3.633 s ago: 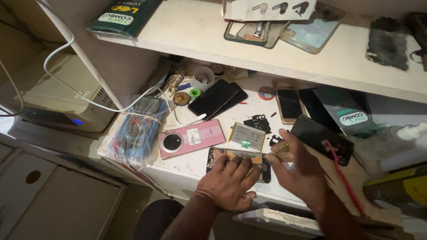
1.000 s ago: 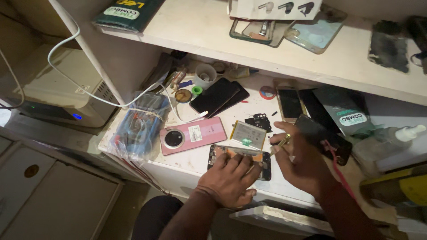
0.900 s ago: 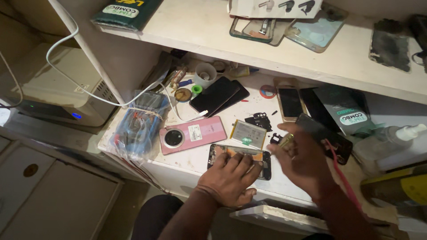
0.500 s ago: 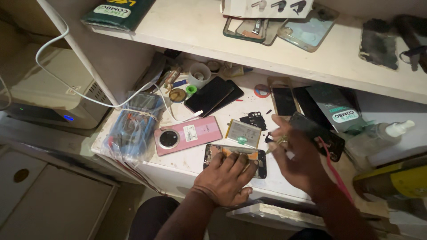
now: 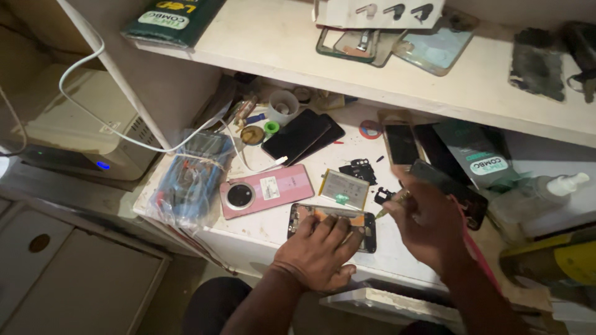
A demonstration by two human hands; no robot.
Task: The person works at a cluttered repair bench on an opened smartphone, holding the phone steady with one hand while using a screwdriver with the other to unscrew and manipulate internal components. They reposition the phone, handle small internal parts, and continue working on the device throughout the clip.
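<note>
From the head camera, little has shifted over the last moments: the left hand [image 5: 320, 251] stays pressed flat on the opened phone frame [image 5: 332, 224] at the front edge of the white workbench [image 5: 273, 226], fingers spread over its lower half, so the frame remains pinned in place. The right hand [image 5: 428, 223] has drifted slightly inward and lower, and the thin tool [image 5: 392, 203] it pinches between thumb and fingertips now angles its tip down toward the frame's upper right corner, very near it; whether it touches I cannot tell. That suggests the work on the frame is ongoing rather than finished. The loose battery [image 5: 344, 188] lies just behind the frame, the pink back cover [image 5: 267, 190] to its left, both untouched.
</note>
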